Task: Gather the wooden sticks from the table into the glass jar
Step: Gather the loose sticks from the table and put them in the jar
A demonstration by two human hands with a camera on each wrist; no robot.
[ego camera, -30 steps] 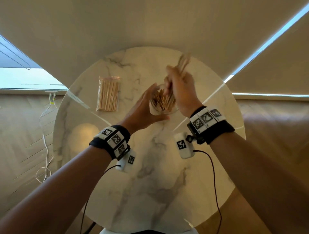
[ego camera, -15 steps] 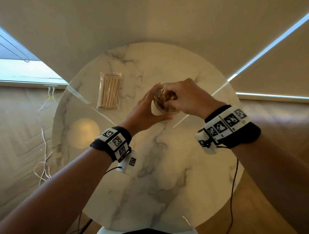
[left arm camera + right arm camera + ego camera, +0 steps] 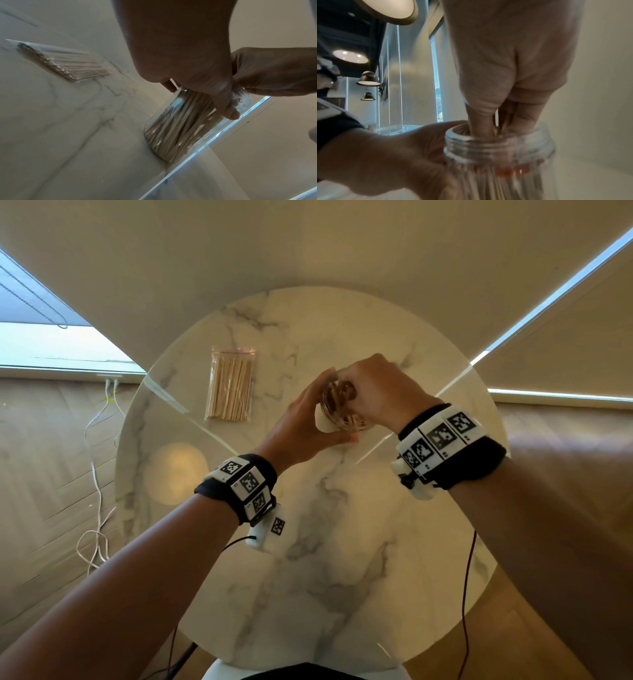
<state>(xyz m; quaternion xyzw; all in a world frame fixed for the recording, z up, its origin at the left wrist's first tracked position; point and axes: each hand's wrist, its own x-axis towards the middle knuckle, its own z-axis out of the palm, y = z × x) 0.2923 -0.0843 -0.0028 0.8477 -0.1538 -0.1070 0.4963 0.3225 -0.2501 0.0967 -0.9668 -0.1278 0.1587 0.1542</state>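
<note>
On marble table (image 3: 308, 577): glass jar (image 3: 180, 128), upright, packed with wooden sticks (image 3: 175, 125). Left hand (image 3: 301, 422) grasps jar's side; right hand (image 3: 380, 392) pinches sticks inside mouth. Bagged sticks (image 3: 231, 388) well apart.

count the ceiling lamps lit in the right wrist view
4. A big round one at the top edge, a round one below it, then two shaded pendant lamps, one above the other. More may be hidden behind the hands.

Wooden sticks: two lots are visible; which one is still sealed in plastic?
The flat bundle in the clear bag, lying on the marble table left of the hands. The other sticks stand loose in the glass jar.
</note>
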